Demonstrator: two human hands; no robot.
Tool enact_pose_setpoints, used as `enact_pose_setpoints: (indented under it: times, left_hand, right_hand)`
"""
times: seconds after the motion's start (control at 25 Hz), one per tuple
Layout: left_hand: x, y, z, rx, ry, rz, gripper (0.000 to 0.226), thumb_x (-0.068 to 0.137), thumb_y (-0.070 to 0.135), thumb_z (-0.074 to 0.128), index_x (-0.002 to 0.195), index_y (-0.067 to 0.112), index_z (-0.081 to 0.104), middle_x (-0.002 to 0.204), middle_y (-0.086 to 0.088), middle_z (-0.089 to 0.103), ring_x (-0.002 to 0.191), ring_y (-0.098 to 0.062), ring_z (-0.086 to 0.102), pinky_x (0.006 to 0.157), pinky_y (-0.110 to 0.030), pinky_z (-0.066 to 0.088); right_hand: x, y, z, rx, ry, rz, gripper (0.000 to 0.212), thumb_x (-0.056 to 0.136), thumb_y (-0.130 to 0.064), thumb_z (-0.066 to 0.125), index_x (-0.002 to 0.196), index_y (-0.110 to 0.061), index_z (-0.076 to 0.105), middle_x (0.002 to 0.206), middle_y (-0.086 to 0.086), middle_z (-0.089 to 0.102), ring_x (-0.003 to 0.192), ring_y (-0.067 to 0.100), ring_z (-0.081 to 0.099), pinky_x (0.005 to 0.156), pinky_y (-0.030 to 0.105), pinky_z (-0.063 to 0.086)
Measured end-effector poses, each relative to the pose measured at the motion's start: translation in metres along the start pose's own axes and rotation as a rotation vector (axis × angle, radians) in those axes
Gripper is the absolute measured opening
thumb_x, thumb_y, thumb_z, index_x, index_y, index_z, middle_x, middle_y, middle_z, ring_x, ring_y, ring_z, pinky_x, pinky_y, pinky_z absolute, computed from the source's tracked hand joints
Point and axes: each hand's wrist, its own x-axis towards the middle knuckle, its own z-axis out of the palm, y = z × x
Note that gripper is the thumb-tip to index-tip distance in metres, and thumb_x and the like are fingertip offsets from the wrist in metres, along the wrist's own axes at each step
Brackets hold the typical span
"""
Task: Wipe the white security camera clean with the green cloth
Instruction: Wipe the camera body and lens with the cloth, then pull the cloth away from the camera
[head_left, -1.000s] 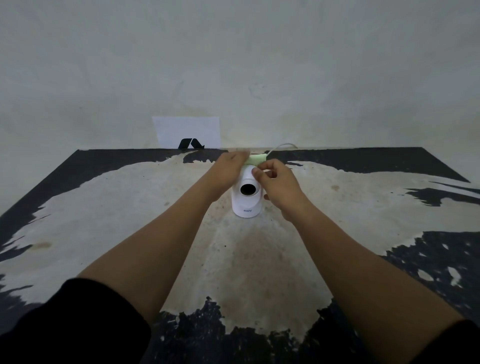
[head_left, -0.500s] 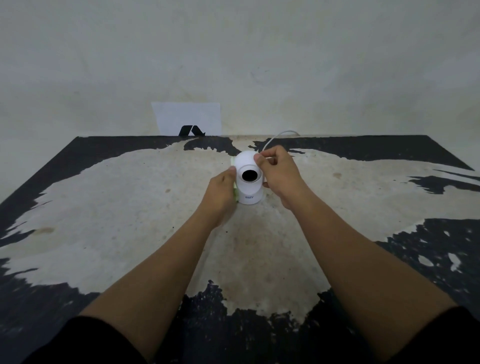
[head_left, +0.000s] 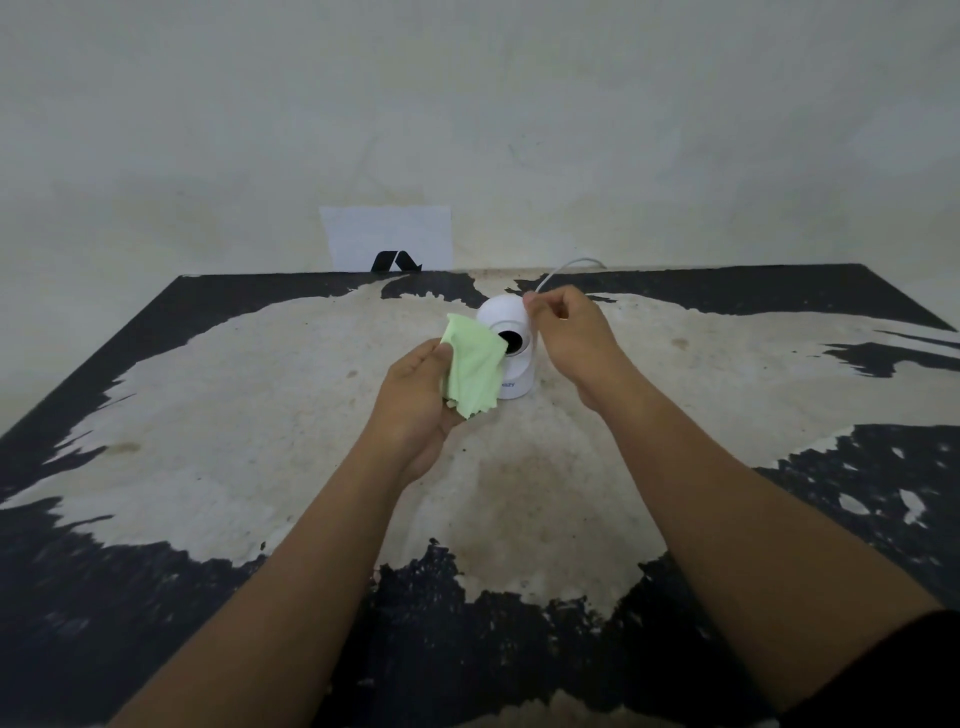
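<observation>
The white security camera (head_left: 506, 317) stands upright near the table's middle, its round dark lens facing me. My left hand (head_left: 415, 400) is in front and to the left of it, holding the light green cloth (head_left: 472, 371), which hangs loose and covers the camera's left side and part of the lens. My right hand (head_left: 569, 338) rests against the camera's right side, fingertips pinched at the top of its dome. A white cable (head_left: 569, 266) curves up from behind the camera.
The table (head_left: 208, 415) is black with a large worn pale patch. A white paper with a black mark (head_left: 387, 239) leans on the wall at the far edge. The wall (head_left: 467, 104) stands close behind.
My left hand has come off the camera's top and left side and pulled back toward me, and the green cloth now hangs open in front of the camera. The right hand has stayed on the camera.
</observation>
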Motion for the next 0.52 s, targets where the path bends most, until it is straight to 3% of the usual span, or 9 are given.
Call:
enact_pose_setpoints:
  times: [0.08,0.2,0.28,0.4,0.52]
  left_hand:
    - [-0.011,0.005,0.001,-0.067,-0.049,-0.004,0.031,0.1,0.021,0.036,0.11,0.01,0.063,0.109,-0.012,0.071,0.097,-0.027,0.068,0.085,-0.043,0.056]
    - [-0.019,0.008,0.01,-0.129,-0.092,0.003,0.033,0.101,0.022,0.035,0.116,0.009,0.062,0.116,-0.013,0.069,0.1,-0.027,0.066,0.083,-0.04,0.055]
    - [-0.024,0.006,0.019,-0.127,-0.104,0.004,0.033,0.1,0.021,0.036,0.116,0.008,0.061,0.116,-0.016,0.066,0.099,-0.029,0.063,0.081,-0.04,0.053]
    - [-0.033,-0.002,0.031,-0.038,-0.084,0.02,0.027,0.099,0.018,0.041,0.116,0.011,0.06,0.114,-0.014,0.066,0.097,-0.025,0.062,0.08,-0.039,0.052]
    - [-0.04,-0.015,0.043,0.127,0.049,0.104,0.012,0.094,0.022,0.052,0.104,0.027,0.056,0.108,-0.002,0.061,0.1,-0.02,0.058,0.091,-0.04,0.049]
  right_hand:
    - [-0.019,-0.006,-0.007,0.063,-0.014,0.01,0.031,0.093,-0.047,0.049,0.099,-0.02,0.061,0.098,-0.01,0.062,0.087,0.002,0.056,0.069,0.022,0.039]
    - [-0.048,-0.004,-0.022,0.193,-0.257,0.194,0.04,0.09,-0.058,0.044,0.098,-0.026,0.066,0.096,-0.004,0.067,0.087,0.015,0.061,0.07,0.029,0.039]
    - [-0.064,0.002,-0.032,0.334,-0.393,0.273,0.034,0.091,-0.05,0.05,0.098,-0.021,0.067,0.088,-0.001,0.067,0.082,0.016,0.059,0.066,0.029,0.038]
    - [-0.079,0.005,-0.045,0.574,-0.321,0.266,0.014,0.093,-0.024,0.056,0.086,-0.016,0.065,0.08,0.002,0.066,0.074,0.017,0.059,0.067,0.031,0.044]
    - [-0.086,0.009,-0.056,0.629,-0.223,0.222,0.018,0.092,-0.016,0.057,0.077,-0.016,0.065,0.077,0.003,0.068,0.071,0.019,0.061,0.072,0.036,0.05]
